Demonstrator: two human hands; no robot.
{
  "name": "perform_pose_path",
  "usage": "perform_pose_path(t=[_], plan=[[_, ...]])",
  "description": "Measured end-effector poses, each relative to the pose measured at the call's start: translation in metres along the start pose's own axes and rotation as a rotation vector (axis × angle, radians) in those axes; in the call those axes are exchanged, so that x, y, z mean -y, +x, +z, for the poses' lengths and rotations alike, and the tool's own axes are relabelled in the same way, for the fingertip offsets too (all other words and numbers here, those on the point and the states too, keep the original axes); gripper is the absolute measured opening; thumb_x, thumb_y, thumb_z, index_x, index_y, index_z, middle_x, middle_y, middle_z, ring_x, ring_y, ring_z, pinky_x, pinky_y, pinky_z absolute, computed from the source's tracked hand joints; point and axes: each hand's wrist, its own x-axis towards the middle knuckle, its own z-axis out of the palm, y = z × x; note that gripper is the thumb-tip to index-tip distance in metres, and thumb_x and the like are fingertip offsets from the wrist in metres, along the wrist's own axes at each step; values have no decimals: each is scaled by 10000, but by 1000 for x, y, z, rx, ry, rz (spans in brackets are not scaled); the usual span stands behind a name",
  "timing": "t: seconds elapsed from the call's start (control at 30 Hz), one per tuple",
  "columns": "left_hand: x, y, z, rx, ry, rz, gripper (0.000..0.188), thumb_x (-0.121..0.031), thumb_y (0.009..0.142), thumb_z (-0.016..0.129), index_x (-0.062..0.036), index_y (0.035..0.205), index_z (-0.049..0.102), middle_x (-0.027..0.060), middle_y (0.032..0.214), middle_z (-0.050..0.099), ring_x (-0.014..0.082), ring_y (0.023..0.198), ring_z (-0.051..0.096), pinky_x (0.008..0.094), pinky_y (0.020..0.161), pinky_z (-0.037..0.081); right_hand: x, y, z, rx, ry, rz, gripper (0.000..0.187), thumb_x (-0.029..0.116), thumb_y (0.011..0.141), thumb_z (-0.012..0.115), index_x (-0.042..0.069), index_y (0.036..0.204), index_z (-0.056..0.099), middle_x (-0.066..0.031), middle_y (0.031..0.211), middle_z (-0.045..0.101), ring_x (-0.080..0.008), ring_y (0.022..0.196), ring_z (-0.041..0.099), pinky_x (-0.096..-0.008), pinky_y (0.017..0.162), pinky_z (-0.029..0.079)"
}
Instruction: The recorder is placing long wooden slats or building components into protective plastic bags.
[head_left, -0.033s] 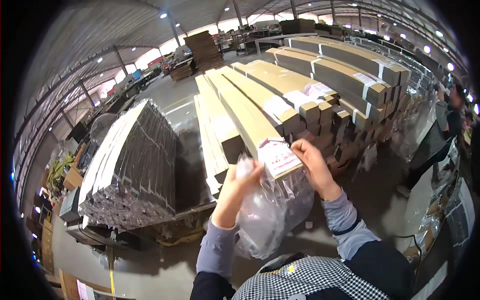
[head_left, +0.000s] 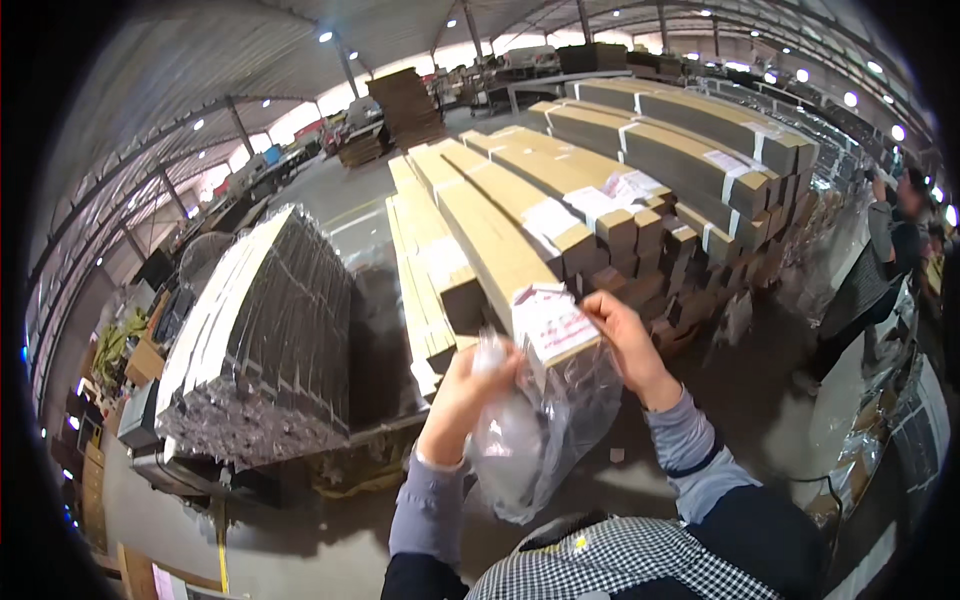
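A long brown cardboard box (head_left: 490, 245) points its near end at me, with a white label sheet (head_left: 552, 322) with red print lying on top. Below and around that end hangs a clear plastic bag (head_left: 520, 450). Left of the box end, my left hand (head_left: 465, 395) is closed on a bunched part of the bag. My right hand (head_left: 628, 345) is at the right corner of the box end, beside the label. Its thumb and fingers are pinched together on the bag's edge there, though the exact grip is partly hidden.
More long cardboard boxes (head_left: 690, 150) are stacked to the right, bound with white straps. A plastic-wrapped bundle of long pieces (head_left: 270, 340) stands to the left. Behind is a tall cardboard stack (head_left: 405, 108). A person (head_left: 885, 230) is at the far right.
My left hand has shifted slightly left and down with the bunched plastic. The bag hangs in a different shape. My right hand has hardly moved.
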Motion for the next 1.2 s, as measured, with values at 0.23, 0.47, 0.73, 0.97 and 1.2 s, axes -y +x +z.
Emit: perform_pose_path(t=[0.23,0.47,0.73,0.97,1.2], plan=[[-4,40,3,-438,571,401,231,-7,883,514,36,1075,637,131,993,660,230,907,620,355,837,487,-32,59,24,-117,-204,-262,182,165,937,546,10,1027,580,-138,926,591,-231,897,557,-359,824,446],[-29,0,51,-253,334,307,146,-136,942,606,1,913,646,-9,765,499,97,686,432,252,605,376,6,11,-21,-99,-548,-280,241,228,1004,548,-4,947,519,-146,831,592,-181,766,555,-344,686,451],[113,44,-64,-287,-71,340,426,-325,1002,509,14,1260,523,129,1174,568,192,1014,563,358,881,456,-10,18,-5,123,91,188,361,307,1032,512,-15,903,615,-51,717,643,-92,623,559,-274,601,461],[105,-9,40,-405,-170,151,434,-364,1001,527,12,1213,561,81,1106,592,156,968,569,316,887,451,-58,-21,-7,-176,-360,22,420,296,963,579,-104,840,619,-93,677,659,-40,672,528,-314,580,457],[230,-67,36,-209,334,106,225,-176,931,585,8,1060,585,30,845,575,100,739,497,259,640,423,-182,-115,-55,-164,-619,346,218,4,794,562,-5,992,655,-107,793,677,-180,685,634,-366,628,503]])
